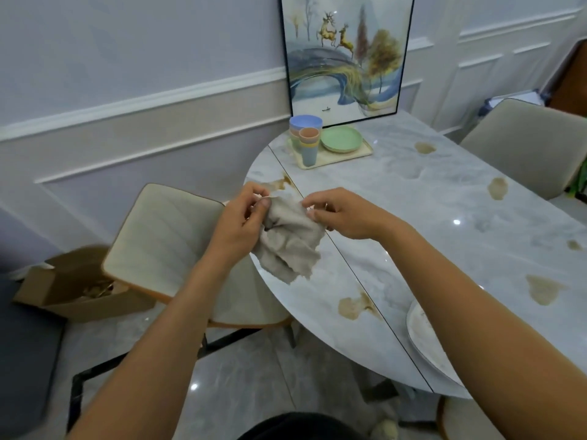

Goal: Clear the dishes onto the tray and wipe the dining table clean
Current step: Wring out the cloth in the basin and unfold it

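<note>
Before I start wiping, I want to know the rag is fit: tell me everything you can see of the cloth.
The cloth is a beige, soft-looking fabric rag, crumpled and creased, not spread flat. The left hand pinches its upper left part, the right hand its upper right. It hangs over the rounded edge of the marble-look table; whether it touches the top is unclear.
</note>
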Demonstrator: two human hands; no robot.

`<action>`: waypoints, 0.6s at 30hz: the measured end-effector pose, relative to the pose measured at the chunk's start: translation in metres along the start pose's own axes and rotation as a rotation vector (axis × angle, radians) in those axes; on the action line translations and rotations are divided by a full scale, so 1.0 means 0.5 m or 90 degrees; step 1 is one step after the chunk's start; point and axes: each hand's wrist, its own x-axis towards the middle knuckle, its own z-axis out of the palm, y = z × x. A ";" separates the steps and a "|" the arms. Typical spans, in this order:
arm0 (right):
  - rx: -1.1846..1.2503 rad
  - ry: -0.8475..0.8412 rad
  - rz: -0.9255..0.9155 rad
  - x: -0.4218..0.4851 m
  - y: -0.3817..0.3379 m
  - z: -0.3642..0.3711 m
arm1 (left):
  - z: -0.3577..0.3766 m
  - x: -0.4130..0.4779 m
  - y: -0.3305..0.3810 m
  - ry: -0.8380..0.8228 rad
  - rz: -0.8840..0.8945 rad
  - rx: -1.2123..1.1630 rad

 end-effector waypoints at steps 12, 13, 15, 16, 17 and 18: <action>0.044 0.165 -0.037 0.051 -0.048 0.107 | -0.092 -0.022 -0.086 -0.110 -0.059 -0.102; 0.046 0.187 -0.031 0.054 -0.050 0.100 | -0.098 -0.025 -0.095 -0.136 -0.072 -0.113; 0.050 0.187 -0.031 0.059 -0.058 0.088 | -0.098 -0.031 -0.111 -0.185 -0.100 -0.110; 0.035 0.173 -0.038 0.061 -0.063 0.085 | -0.089 -0.034 -0.118 -0.203 -0.111 -0.096; 0.010 0.164 -0.046 0.064 -0.070 0.084 | -0.078 -0.038 -0.120 -0.217 -0.116 -0.066; -0.018 0.165 -0.055 0.067 -0.078 0.084 | -0.065 -0.043 -0.124 -0.224 -0.111 -0.023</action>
